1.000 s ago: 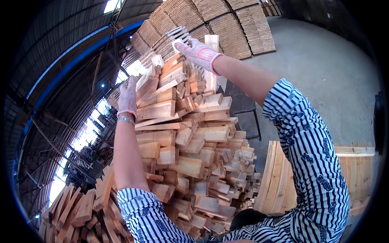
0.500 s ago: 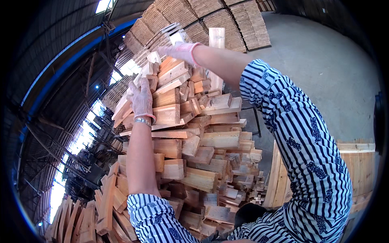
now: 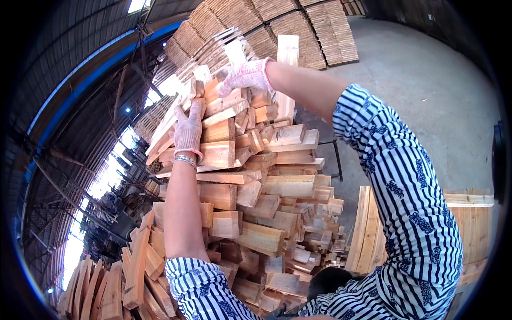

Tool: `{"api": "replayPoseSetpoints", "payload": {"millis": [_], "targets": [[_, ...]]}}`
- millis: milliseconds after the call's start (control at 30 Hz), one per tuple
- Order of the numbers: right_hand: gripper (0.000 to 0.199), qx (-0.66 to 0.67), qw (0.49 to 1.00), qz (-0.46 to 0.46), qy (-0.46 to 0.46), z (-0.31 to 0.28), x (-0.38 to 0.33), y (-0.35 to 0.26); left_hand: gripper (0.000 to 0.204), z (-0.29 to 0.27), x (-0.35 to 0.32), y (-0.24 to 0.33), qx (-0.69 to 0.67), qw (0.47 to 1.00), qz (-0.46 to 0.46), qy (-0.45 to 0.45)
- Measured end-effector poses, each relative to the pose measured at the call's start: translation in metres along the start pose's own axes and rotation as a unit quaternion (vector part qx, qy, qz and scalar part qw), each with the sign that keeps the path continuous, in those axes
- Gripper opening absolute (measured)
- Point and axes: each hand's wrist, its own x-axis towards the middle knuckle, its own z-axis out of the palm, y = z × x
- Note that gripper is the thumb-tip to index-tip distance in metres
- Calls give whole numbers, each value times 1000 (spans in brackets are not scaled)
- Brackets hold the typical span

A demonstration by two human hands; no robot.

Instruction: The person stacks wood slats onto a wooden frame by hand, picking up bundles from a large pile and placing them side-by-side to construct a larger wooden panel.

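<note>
both gloved hands work at the top of a tall stack of short wooden boards (image 3: 250, 176); the left hand (image 3: 188, 130) lies flat against the stack's upper left side, grip wide, the right hand (image 3: 242, 77) curls over the topmost boards, upright plank (image 3: 288, 50) just beside it

A tall stack of wood offcuts (image 3: 250, 176) is touched by the gloved left hand (image 3: 188, 129) and gloved right hand (image 3: 244, 76) near its top.
</note>
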Motion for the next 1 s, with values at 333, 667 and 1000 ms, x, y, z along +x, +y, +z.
{"api": "replayPoseSetpoints", "payload": {"millis": [333,667,1000], "targets": [[84,-150,988,-29,1,18,-42,-17,104,-23,-35,18,-55,998,-15,-19],[73,-225,972,-61,26,11,-176,-82,100,-45,-123,81,-213,976,40,32],[65,225,974,-13,-15,-24,-298,-84,59,-72,-257,172,-684,693,-153,168]]}}
